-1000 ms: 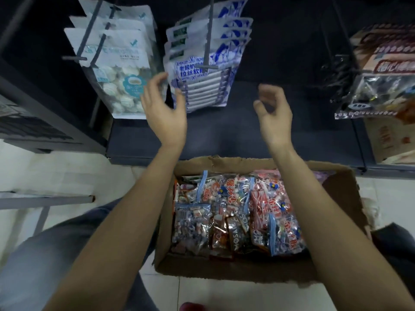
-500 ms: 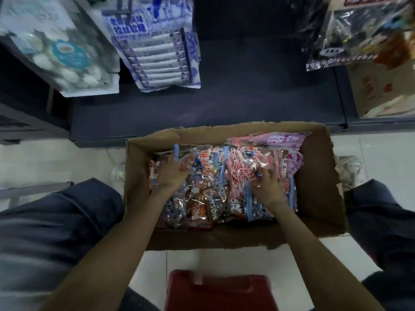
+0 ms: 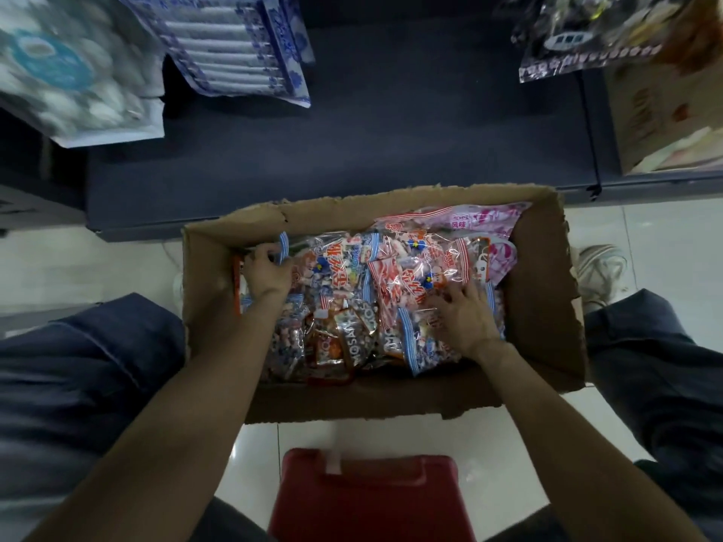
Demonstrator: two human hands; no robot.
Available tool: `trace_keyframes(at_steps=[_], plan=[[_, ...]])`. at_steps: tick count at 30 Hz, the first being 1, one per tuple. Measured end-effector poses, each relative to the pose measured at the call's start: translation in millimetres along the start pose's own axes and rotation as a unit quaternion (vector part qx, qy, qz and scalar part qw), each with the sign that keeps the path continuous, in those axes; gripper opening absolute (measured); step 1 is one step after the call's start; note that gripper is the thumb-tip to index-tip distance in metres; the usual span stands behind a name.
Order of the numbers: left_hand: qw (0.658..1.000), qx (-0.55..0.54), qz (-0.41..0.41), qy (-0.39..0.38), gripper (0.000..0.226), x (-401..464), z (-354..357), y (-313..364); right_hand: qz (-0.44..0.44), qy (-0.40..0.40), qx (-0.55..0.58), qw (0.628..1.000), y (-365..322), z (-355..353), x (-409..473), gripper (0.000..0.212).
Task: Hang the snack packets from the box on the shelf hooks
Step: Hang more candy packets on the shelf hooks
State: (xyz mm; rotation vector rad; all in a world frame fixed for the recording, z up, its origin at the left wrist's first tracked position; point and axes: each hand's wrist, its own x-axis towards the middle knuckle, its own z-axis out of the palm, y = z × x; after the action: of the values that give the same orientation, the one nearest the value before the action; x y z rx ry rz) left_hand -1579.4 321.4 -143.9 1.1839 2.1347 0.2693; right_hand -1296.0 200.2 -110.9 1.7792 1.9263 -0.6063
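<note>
Bare forearms [image 3: 187,408], dark blue trousers [image 3: 78,369], pale sneakers [image 3: 598,267]

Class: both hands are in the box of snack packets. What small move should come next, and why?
Probably lift the left hand, raising the packet whose blue-striped top its fingers curl round. The right hand only rests flat on other packets in the box, gripping nothing.

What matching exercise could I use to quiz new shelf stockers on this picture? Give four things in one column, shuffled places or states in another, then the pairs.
Things:
1. left hand
2. right hand
3. red stool
4. blue-and-white packets

Places or states:
A. on the floor tiles, nearer the person than the cardboard box
B. hanging above the dark shelf base
C. fingers curled round a blue-striped packet top
D. fingers spread flat on the packets in the box

Pairs: 1-C, 2-D, 3-A, 4-B
</note>
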Motion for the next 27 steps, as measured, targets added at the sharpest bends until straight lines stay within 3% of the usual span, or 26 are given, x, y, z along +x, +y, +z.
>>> trace_keyframes(at_steps=[3, 6, 10, 13, 17, 22, 24, 27], plan=[[0.997, 0.028, 0.074, 0.001, 0.007, 3, -10, -8, -0.051, -0.001, 0.022, 0.998, 6, -10, 1, 0.041], [0.993, 0.055, 0.106, 0.014, 0.006, -8, -19, -5, -0.106, 0.060, 0.111, 0.986, -1, -19, -4, 0.034], [0.989, 0.012, 0.144, 0.041, 0.016, -25, -37, 0, -0.058, 0.145, 0.278, 0.948, -28, -43, 0, 0.022], [0.985, -0.053, 0.162, 0.030, 0.027, -30, -49, 8, 0.000, 0.196, 0.309, 0.931, -47, -57, 19, 0.019], [0.983, -0.141, 0.112, -0.038, 0.044, -29, -54, 6, 0.097, 0.085, 0.331, 0.935, -48, -48, 37, 0.038], [0.989, -0.033, 0.005, -0.141, 0.047, -6, -37, -32, 0.182, 0.012, 0.328, 0.927, -28, -19, 11, 0.053], [0.988, 0.032, 0.008, -0.152, 0.038, -3, -32, -49, 0.213, 0.001, 0.375, 0.902, -23, -11, -1, 0.057], [0.989, 0.026, 0.030, -0.139, 0.033, -6, -31, -58, 0.267, -0.001, 0.486, 0.832, -25, -7, -10, 0.054]])
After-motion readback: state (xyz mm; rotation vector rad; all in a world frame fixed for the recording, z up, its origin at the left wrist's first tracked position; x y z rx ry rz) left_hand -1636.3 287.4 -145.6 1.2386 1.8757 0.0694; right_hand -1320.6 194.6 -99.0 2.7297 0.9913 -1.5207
